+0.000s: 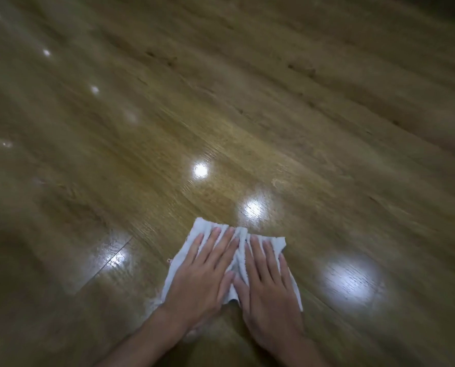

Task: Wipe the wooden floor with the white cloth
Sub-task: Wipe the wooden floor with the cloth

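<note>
Wood: I see the floor (221, 107) filling the whole view, glossy, with blurred grain.
Glare: round light spots (200, 170) run from 10 o'clock down to 4 o'clock.
Left hand (204, 271): I have it flat, fingers straight and spread, pressing the cloth's left half.
Cloth (208, 227): white, crumpled, lying on the floor at 6 o'clock under both palms.
Right hand (267, 279): flat too, fingers straight, pressing the right half, thumb touching my left thumb.
</note>
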